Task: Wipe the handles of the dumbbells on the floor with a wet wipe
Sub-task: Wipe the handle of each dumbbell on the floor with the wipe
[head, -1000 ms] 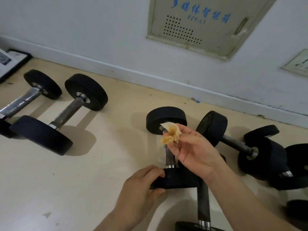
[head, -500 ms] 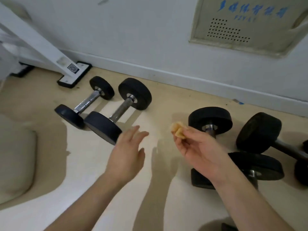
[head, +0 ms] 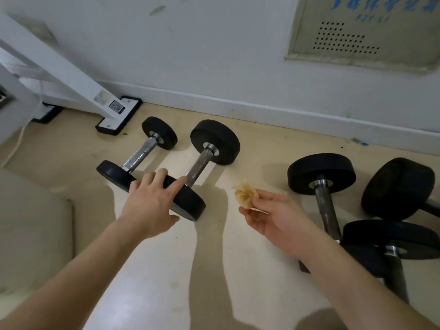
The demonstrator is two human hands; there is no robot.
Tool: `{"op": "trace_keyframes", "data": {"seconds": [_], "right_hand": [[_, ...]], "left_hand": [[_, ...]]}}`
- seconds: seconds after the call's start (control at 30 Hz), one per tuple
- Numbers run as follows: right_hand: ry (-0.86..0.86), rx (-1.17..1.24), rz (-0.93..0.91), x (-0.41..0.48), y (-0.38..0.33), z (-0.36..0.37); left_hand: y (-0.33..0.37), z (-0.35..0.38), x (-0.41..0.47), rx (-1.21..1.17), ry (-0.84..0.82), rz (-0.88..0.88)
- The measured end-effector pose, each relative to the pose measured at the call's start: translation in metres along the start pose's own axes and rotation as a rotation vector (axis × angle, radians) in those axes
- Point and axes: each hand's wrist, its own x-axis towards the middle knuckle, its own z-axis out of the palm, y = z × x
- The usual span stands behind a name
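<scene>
While the right hand (head: 273, 220) pinches the limp, stained wet wipe (head: 246, 197) above the floor (head: 214, 270), the left hand (head: 152, 206) rests spread fingers (head: 176, 185) on the near head of a heavy, roll-prone dumbbell (head: 215, 142), likely steadying it so its stiff steel handle (head: 198, 166) can be wiped; beyond, a wall panel (head: 404, 48) reads roughly "FZY-L1".

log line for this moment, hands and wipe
left hand: open, fingers over near plate of second-left dumbbell | right hand: pinches yellowed wipe | wipe: touching no dumbbell

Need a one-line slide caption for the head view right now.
Left hand touches the near weight of a floor dumbbell; right hand pinches a crumpled wipe.
</scene>
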Motion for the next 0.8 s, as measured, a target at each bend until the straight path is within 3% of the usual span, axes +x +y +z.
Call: {"op": "trace_keyframes", "data": {"seconds": [0.1, 0.2, 0.33, 0.5, 0.67, 0.8], "right_hand": [[0.078, -0.098, -0.083, -0.003, -0.005, 0.005], [0.183, -0.283, -0.15, -0.006, -0.012, 0.008], [0.219, -0.454, -0.258, -0.011, -0.007, -0.006], [0.246, -0.619, -0.386, -0.018, 0.0, -0.03], [0.251, -0.942, -0.575, 0.012, 0.013, -0.031], [0.28, -1.126, -0.708, 0.057, 0.041, -0.013]], "left_hand": [[0.003, -0.005, 0.013, 0.028, -0.029, 0.155], [0.012, -0.017, 0.028, -0.147, -0.234, 0.219], [0.063, -0.034, 0.029, 0.191, -0.275, 0.401], [0.128, -0.051, 0.005, 0.361, -0.28, 0.645], [0.148, -0.037, -0.035, 0.177, -0.329, 0.584], [0.132, -0.026, -0.055, 0.057, -0.245, 0.422]]}}
